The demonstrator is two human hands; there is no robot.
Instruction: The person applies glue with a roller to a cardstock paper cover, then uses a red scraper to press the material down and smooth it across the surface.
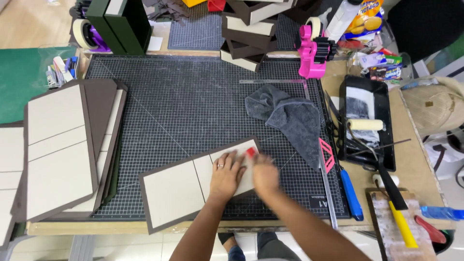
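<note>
at the left edge of the frame a stack of finished cover boards (60, 150) lies fanned out, cream panels on dark brown wrap, set aside off the working area; i count at least three in it, the lower ones mostly hidden; above it, in the upper left, a roll of masking tape (83, 33) sits on a purple holder beside two dark green upright boxes (118, 21); the large cutting mat (193, 106) with its white grid covers the middle of the table (415, 164) and carries the work; near the lower centre one cover board (183, 186) lies flat and tilted on the mat, two cream panels on a dark brown sheet; the left hand (226, 175), a ring on one finger, is spread flat on the right panel, seemingly to pin the board down; just right of it the right hand (265, 173) is blurred, fingers together over a small red tool (251, 152) at the board's upper right corner; whether it grips the tool i cannot tell; a crumpled grey cloth (290, 118) lies on the mat above right, within reach; in the upper centre one pink tape dispenser (311, 50); at the right a black paint tray (367, 121) holds one glue roller (366, 124); below it a blue-handled tool (351, 193) and a yellow-handled tool (402, 224).
</note>
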